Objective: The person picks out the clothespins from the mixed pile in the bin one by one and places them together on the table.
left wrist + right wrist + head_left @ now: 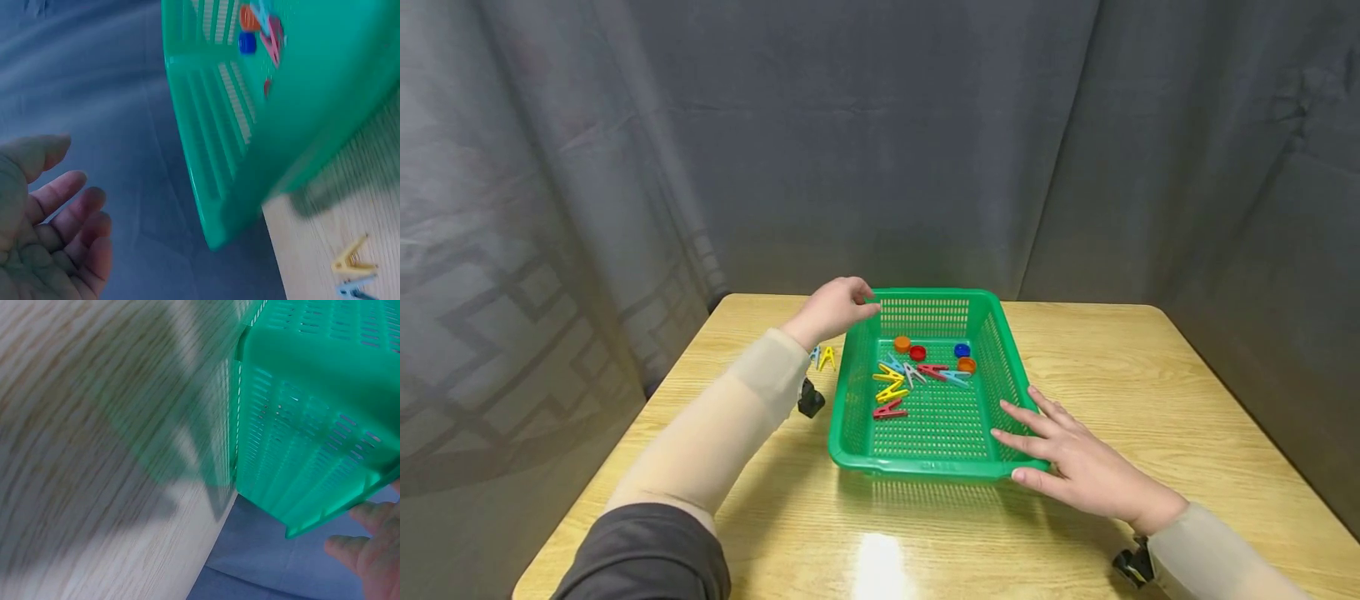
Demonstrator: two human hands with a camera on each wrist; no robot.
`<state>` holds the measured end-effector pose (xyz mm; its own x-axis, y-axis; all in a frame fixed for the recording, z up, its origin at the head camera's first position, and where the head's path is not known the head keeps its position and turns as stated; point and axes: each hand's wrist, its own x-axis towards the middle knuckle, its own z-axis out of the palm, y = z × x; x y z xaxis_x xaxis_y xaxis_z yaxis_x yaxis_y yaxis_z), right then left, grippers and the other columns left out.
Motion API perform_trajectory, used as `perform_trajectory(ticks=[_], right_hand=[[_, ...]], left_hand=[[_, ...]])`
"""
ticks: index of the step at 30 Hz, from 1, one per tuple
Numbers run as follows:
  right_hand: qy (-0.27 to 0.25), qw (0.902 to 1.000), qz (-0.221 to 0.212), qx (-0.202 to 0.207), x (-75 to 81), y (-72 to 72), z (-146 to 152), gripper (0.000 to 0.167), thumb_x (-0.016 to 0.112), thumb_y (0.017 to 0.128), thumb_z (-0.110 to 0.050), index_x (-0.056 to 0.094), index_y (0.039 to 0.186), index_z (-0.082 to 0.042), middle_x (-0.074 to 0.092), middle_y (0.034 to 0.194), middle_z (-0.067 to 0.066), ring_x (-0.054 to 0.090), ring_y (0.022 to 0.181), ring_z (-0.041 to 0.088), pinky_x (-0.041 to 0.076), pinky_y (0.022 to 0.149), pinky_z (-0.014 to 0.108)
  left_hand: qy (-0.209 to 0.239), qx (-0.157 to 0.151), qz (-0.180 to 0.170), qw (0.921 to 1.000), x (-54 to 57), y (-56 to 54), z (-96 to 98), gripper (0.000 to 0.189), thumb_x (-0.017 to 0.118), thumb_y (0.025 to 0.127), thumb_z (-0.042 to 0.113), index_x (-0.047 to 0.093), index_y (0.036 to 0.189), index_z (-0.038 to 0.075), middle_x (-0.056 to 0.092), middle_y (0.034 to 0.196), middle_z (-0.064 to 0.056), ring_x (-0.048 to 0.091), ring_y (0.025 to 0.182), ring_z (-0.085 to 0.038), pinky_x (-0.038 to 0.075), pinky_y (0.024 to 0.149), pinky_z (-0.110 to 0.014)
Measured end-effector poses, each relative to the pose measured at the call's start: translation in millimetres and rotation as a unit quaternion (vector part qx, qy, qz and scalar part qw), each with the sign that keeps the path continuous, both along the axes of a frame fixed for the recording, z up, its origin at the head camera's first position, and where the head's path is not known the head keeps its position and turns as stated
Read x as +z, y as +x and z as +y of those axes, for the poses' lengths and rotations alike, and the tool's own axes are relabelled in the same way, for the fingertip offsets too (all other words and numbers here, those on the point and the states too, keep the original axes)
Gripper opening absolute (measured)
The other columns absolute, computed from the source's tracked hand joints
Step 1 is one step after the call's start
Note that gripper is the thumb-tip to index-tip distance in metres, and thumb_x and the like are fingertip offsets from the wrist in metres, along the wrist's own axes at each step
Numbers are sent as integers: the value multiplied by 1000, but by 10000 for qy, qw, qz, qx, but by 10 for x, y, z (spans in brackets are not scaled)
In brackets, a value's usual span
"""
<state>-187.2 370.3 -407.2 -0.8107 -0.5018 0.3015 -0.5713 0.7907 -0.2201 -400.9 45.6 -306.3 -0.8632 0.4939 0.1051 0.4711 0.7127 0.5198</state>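
A green plastic basket (pixel 925 467) with slotted walls stands on the table. On its floor lie several clothespins, among them a yellow clothespin (pixel 892 392) and a red clothespin (pixel 890 409), along with several bottle caps, including a blue cap (pixel 962 351) and an orange cap (pixel 902 343). Near the far left corner is my left hand (pixel 838 307), loosely curled and holding nothing; the left wrist view shows a gap between it and the rim. My right hand (pixel 1078 458) spreads its straight fingers over the near right corner; whether all of them touch the rim I cannot tell.
To the left of the basket, a yellow clothespin (pixel 353 257) and a light blue clothespin (pixel 357 289) lie on the wooden table (pixel 1150 392). Grey curtains (pixel 865 150) hang behind the table and along both sides.
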Motion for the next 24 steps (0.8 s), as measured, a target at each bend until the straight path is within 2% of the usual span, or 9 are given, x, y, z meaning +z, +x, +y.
perform_trajectory(ticks=[3,8,10,12,15,19,21,24], right_hand=[[-20,10000,-6,6,-1,-2,-2,46,64,92,-40,58,135,-25,36,152,2,13,144,38,21,109,56],[-52,10000,-66,-1,9,-8,8,46,64,91,-40,58,134,-25,36,152,2,13,144,38,28,98,67],[-45,10000,-69,-4,11,-7,14,46,64,91,-40,58,135,-26,36,152,2,13,144,38,27,100,66],[-26,10000,-55,-12,9,-6,21,46,64,92,-40,57,135,-26,35,153,1,13,144,38,21,108,60],[9,10000,-8,4,3,-9,26,46,63,92,-39,57,136,-26,35,153,2,13,144,38,14,114,48],[14,10000,-6,-2,-2,-11,30,46,63,92,-39,57,136,-26,36,152,4,13,144,38,15,114,49],[10,10000,7,-7,-7,-10,33,46,63,92,-39,57,136,-26,36,152,4,13,144,38,15,114,49],[-7,10000,68,15,-13,-10,39,46,64,92,-38,57,135,-25,36,152,3,13,144,39,8,116,40]], left_hand=[[-267,-343,40,9990,-18,80,135,37,65,92,32,62,119,7,61,115,-9,56,104,-24,46,90,-40],[-797,-815,5,9935,-63,187,346,40,68,90,32,61,121,8,61,118,-8,57,104,-21,46,91,-37],[-961,-924,-13,9911,-78,218,432,38,68,90,32,62,119,8,62,117,-7,57,102,-19,46,90,-35],[-1090,-1004,-36,9889,-107,232,509,37,69,89,32,63,117,9,63,115,-6,58,99,-18,47,89,-34],[-1315,-1026,-56,9860,-170,234,625,35,70,89,32,64,116,10,64,115,-3,58,99,-17,47,88,-33],[-1555,-935,-167,9833,-262,221,775,33,69,90,32,65,116,12,63,117,-1,58,101,-17,48,87,-32],[-1663,-862,-189,9821,-319,201,848,28,69,90,31,66,110,12,64,111,0,59,96,-15,49,82,-31],[-1801,-738,-262,9805,-416,166,943,19,69,90,30,64,97,13,64,98,0,57,83,-14,48,75,-30]])
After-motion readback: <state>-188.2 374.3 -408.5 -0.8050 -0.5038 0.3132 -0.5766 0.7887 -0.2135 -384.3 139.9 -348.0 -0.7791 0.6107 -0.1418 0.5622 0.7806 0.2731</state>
